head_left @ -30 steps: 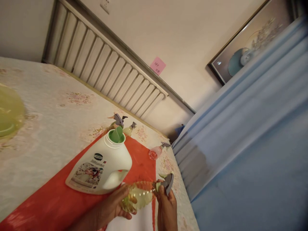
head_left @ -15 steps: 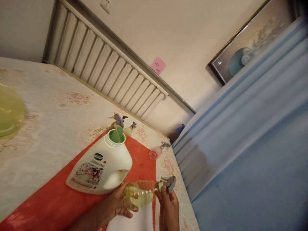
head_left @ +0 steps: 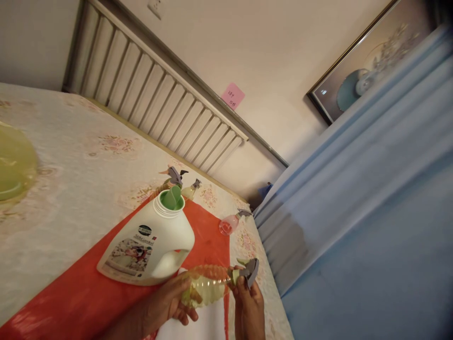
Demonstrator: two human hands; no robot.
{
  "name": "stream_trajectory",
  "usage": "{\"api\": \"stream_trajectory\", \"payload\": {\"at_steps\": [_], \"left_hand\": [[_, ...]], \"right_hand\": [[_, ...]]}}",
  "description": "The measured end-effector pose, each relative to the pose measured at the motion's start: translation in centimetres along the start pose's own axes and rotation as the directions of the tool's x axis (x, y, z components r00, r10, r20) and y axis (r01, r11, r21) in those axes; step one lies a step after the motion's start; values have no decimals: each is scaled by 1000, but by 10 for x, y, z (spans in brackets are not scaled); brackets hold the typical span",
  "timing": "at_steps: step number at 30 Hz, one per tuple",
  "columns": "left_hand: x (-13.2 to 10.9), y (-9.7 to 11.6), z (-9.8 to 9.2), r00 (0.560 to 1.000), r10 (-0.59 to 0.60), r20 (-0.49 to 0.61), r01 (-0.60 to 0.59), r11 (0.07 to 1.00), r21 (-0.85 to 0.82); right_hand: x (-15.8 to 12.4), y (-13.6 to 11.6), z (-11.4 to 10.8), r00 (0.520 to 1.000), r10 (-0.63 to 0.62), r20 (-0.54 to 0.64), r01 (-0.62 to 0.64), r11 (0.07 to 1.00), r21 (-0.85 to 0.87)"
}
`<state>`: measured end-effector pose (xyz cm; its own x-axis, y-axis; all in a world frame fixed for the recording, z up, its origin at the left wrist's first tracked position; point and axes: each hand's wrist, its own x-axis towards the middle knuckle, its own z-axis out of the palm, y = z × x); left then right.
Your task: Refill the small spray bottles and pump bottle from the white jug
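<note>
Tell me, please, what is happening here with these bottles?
A person's left hand holds the body of a yellow spray bottle, and the right hand grips its grey trigger head. Beside them, a white jug stands uncapped on a red sheet, a green spout in its mouth. Farther back is a pink spray bottle.

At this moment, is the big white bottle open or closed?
Open: the white bottle has no cap on it; its threaded neck is bare, and the green spout shows inside.
</note>
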<state>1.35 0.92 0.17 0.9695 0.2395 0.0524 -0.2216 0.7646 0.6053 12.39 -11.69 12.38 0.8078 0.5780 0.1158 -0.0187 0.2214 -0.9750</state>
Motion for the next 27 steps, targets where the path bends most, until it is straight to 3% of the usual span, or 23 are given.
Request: {"api": "stream_trajectory", "payload": {"at_steps": [6,11,17,27], "left_hand": [[2,2,5,994,9,-107,-6,999,34],[3,1,1,989,65,-134,-59,997,48],[6,-4,-8,992,81,-92,-77,996,45],[5,-2,-4,998,39,-57,-34,995,93]], "right_hand": [[3,6,-6,1000,19,-12,-20,1000,-19],[4,10,-9,999,37,-35,-37,999,-12],[4,8,-7,997,53,-49,-53,999,5],[2,3,-7,999,29,-42,-28,999,18]]}}
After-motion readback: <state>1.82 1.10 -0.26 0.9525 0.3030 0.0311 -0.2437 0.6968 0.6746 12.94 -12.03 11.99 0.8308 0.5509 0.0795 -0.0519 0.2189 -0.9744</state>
